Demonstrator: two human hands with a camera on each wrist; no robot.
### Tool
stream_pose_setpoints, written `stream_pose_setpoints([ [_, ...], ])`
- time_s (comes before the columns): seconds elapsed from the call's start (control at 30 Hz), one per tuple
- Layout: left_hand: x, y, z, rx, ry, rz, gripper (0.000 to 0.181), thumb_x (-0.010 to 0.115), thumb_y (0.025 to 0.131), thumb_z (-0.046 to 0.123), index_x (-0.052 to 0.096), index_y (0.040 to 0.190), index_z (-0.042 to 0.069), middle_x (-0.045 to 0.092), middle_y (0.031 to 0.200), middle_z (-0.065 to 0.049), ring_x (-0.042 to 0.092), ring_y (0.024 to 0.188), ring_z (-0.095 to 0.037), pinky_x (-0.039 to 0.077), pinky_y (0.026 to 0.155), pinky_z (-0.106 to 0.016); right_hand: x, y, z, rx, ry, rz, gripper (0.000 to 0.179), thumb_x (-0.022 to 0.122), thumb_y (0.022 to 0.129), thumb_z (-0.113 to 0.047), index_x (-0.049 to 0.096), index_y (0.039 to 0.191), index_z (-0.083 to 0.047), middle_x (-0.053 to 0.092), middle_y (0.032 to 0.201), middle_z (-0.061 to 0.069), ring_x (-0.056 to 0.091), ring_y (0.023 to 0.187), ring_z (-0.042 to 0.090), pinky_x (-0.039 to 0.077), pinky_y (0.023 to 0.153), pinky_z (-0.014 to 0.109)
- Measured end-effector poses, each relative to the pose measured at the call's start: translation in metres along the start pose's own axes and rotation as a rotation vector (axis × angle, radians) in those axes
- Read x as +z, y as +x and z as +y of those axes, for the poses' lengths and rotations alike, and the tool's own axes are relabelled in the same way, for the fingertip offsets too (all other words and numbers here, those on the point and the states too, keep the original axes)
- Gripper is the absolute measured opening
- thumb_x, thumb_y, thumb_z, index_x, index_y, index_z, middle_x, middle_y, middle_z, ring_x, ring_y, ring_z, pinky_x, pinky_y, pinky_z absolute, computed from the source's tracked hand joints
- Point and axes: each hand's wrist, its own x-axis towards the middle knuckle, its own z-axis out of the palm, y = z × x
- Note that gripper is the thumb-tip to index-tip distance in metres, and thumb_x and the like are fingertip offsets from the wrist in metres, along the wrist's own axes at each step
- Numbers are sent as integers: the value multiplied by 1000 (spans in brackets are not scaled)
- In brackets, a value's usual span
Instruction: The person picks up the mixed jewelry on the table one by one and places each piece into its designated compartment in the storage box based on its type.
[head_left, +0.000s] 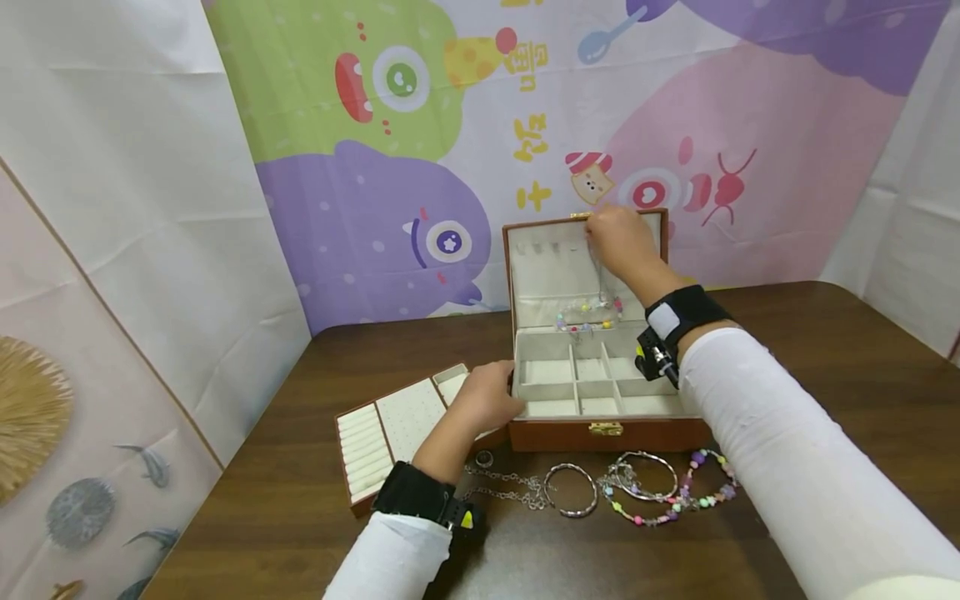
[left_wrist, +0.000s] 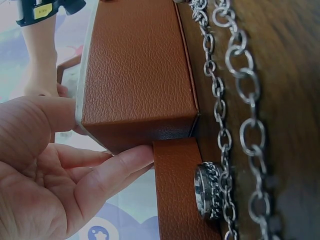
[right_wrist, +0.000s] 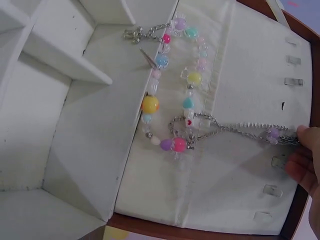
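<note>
A brown leather jewelry box (head_left: 558, 435) stands with its lid raised, showing pale compartments. My left hand (head_left: 486, 398) grips its left wall; in the left wrist view the thumb lies at the rim and the fingers press the outer side. At the top of the lid's lining (right_wrist: 250, 190), my right hand (head_left: 621, 242) pinches the silver chain of a beaded necklace (right_wrist: 194, 78). Its pastel beads hang in a loop over the lower lining and the box's back edge. Small clear hooks (right_wrist: 293, 81) line the lid near the fingers.
A tray (head_left: 411, 417) with ring rolls sits left of the box, partly behind my left arm. Before the box lie a silver chain (head_left: 517, 487), a ring (head_left: 484, 458), a bangle (head_left: 572, 513), another bangle (head_left: 667, 495) and a colourful bead string (head_left: 645, 522). A cartoon cloth (head_left: 375, 217) hangs behind.
</note>
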Motion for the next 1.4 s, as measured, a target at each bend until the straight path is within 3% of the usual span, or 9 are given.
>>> stream_pose_setpoints([
  [0.57,-3,-2,-2,4,10,9,54,71,79,2,57,131,-2,65,117,-16,61,104,-30,50,85,-43,-8,-3,1,-43,52,-111,9,63,90,-1,69,90,7,67,88,20,63,83,35,52,77,46],
  [0.67,-4,-2,-4,0,12,9,54,70,79,1,57,131,-2,65,118,-16,61,105,-30,49,86,-43,-9,-4,-3,-76,109,-204,9,61,89,1,68,92,6,67,90,19,62,86,34,52,79,46],
  [0.83,-5,-2,-5,-6,11,8,55,71,79,2,56,132,-3,64,120,-17,60,108,-31,49,89,-44,-3,-7,-13,-155,197,-520,13,65,84,3,71,95,4,68,93,15,62,92,33,51,84,46],
  [0.97,-3,-3,-6,-9,2,5,55,71,79,2,56,132,-3,64,120,-17,60,106,-30,49,88,-43,7,-14,-25,-163,223,-700,14,70,83,1,72,97,2,68,94,12,63,92,29,52,82,43],
  [1.0,-3,-3,-6,-8,0,5,54,71,79,2,57,131,-3,65,119,-17,60,105,-30,49,87,-43,9,-16,-28,-165,223,-725,13,71,83,0,72,96,2,68,92,10,63,89,27,53,79,41],
  [1.07,-2,-3,-6,-9,-6,6,54,71,79,1,57,130,-3,65,117,-17,60,103,-29,49,85,-43,14,-20,-33,-178,216,-769,7,73,82,-1,68,77,-1,59,72,2,56,68,17,49,65,32],
  [1.13,-1,-3,-5,-9,-1,6,54,71,79,1,57,130,-3,65,117,-16,60,102,-29,49,84,-42,20,-23,-37,-191,187,-790,28,77,80,-3,57,61,-8,44,60,-4,41,57,10,38,55,25],
  [1.23,0,-2,-4,-5,9,6,54,71,79,2,58,131,-2,66,117,-15,61,103,-28,49,84,-41,26,-25,-41,-200,126,-796,45,80,77,-6,43,53,-13,33,53,-5,28,53,11,28,53,26],
  [1.4,0,0,0,11,23,8,50,71,79,3,60,127,-1,66,114,-14,61,102,-29,49,84,-42,29,-27,-42,-204,14,-762,34,83,75,-8,54,58,-13,48,58,-4,42,58,14,40,58,29],
])
